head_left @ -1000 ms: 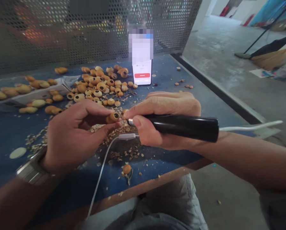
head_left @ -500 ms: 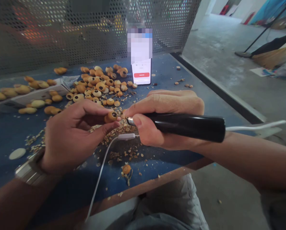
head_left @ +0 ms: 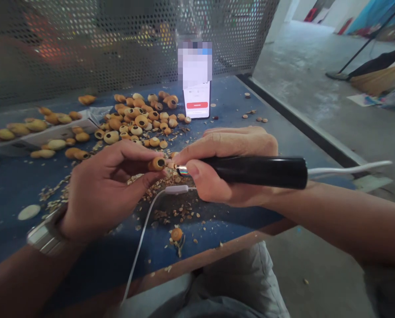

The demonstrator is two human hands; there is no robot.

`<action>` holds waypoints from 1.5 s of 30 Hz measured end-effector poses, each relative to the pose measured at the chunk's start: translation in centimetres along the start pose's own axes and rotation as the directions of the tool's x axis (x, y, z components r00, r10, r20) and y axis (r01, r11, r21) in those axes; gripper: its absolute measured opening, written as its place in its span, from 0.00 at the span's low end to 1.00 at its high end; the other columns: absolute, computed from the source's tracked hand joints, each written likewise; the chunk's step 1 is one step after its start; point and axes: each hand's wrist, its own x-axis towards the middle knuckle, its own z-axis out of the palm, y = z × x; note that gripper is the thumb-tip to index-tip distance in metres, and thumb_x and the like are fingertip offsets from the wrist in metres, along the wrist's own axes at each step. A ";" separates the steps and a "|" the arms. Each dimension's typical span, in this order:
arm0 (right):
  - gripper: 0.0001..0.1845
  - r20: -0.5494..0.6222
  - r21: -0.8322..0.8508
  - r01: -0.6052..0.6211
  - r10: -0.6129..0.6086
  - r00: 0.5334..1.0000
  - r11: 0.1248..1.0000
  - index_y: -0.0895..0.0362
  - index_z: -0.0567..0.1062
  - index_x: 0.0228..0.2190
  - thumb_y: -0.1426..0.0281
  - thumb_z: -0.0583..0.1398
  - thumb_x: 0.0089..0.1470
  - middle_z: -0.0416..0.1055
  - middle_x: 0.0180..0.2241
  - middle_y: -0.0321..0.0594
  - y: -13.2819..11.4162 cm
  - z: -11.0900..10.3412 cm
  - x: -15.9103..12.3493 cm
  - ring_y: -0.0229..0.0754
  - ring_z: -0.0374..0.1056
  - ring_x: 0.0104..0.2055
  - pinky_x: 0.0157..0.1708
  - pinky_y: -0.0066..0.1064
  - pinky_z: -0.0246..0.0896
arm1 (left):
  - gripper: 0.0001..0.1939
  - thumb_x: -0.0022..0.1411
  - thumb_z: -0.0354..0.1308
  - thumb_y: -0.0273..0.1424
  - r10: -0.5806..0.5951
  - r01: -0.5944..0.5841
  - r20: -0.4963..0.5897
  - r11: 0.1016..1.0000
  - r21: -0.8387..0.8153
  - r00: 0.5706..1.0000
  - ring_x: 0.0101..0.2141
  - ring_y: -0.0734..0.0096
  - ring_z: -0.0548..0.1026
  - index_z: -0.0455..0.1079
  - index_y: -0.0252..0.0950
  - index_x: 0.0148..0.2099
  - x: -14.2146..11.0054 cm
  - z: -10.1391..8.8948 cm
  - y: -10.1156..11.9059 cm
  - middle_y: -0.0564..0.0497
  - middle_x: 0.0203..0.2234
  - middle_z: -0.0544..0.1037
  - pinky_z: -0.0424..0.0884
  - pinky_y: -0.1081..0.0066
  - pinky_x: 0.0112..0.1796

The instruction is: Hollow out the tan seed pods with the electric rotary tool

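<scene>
My left hand [head_left: 108, 190] pinches a small orange-brown nut shell [head_left: 157, 164] with a dark hole in its end, held above the blue table [head_left: 15, 185]. My right hand [head_left: 227, 165] is wrapped round a black pen-shaped power tool [head_left: 260, 171]. The tool's metal tip touches the hole in the shell. A white cord [head_left: 350, 169] leaves the back of the tool to the right. Shavings and crumbs [head_left: 171, 207] lie on the table under both hands.
A heap of drilled shells [head_left: 141, 119] lies behind my hands, with whole nuts [head_left: 51, 143] at the left. A phone [head_left: 196, 90] leans on a perforated metal screen [head_left: 118, 39]. Another white cable [head_left: 141, 238] runs off the wooden front edge [head_left: 217, 254]. Concrete floor lies to the right.
Both hands stay together at the shell. The tool has levelled out and its tip has shifted a little to the right; the view has shifted slightly.
</scene>
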 end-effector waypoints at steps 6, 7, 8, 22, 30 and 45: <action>0.09 0.039 0.065 0.046 -0.049 0.998 0.997 0.46 0.81 0.28 0.72 0.63 0.55 0.83 0.31 0.32 0.0 0.0 0.3 0.35 0.77 0.27 0.27 0.26 0.72 | 0.15 0.58 0.70 0.19 0.109 -0.108 0.013 0.993 -0.039 0.994 0.39 0.81 0.83 0.78 0.39 0.46 -0.3 0.1 -0.6 0.57 0.41 0.84 0.81 0.86 0.43; 0.09 0.035 0.058 0.052 -0.054 0.998 0.997 0.46 0.81 0.28 0.73 0.63 0.55 0.83 0.30 0.31 0.0 0.1 0.3 0.35 0.77 0.27 0.27 0.26 0.72 | 0.16 0.58 0.70 0.19 0.117 -0.117 0.014 0.992 -0.049 0.993 0.40 0.80 0.83 0.78 0.39 0.46 -0.3 0.2 -0.7 0.56 0.41 0.84 0.82 0.84 0.43; 0.09 0.026 0.049 0.056 -0.058 0.998 0.997 0.46 0.81 0.27 0.73 0.63 0.54 0.83 0.30 0.31 0.0 0.2 0.3 0.34 0.76 0.27 0.28 0.26 0.72 | 0.15 0.58 0.70 0.19 0.123 -0.122 0.017 0.991 -0.054 0.992 0.40 0.79 0.83 0.78 0.39 0.46 -0.3 0.2 -0.8 0.56 0.41 0.84 0.82 0.83 0.43; 0.05 0.000 0.144 -0.035 0.036 0.999 0.989 0.54 0.83 0.31 0.72 0.65 0.57 0.84 0.32 0.33 0.2 0.5 0.0 0.33 0.77 0.30 0.33 0.23 0.73 | 0.17 0.56 0.71 0.17 0.073 -0.072 0.004 0.994 -0.078 0.997 0.40 0.71 0.83 0.79 0.40 0.45 -0.4 -0.2 -0.6 0.53 0.40 0.84 0.85 0.73 0.42; 0.06 -0.043 0.139 -0.037 0.043 0.998 0.990 0.51 0.84 0.34 0.68 0.64 0.61 0.84 0.33 0.33 1.1 0.6 -0.2 0.34 0.77 0.31 0.31 0.24 0.72 | 0.12 0.60 0.72 0.27 -0.018 0.021 0.029 0.995 -0.101 0.999 0.38 0.69 0.85 0.79 0.42 0.45 -0.6 -0.4 -0.1 0.53 0.39 0.85 0.85 0.73 0.42; 0.09 -0.020 -0.049 0.157 -0.158 0.987 0.986 0.48 0.84 0.33 0.74 0.64 0.55 0.82 0.28 0.34 0.1 0.9 0.4 0.36 0.73 0.23 0.26 0.28 0.71 | 0.07 0.64 0.68 0.30 0.026 -0.012 0.133 0.995 -0.103 0.991 0.38 0.66 0.83 0.78 0.46 0.44 -0.3 -1.1 -0.3 0.52 0.39 0.84 0.83 0.65 0.39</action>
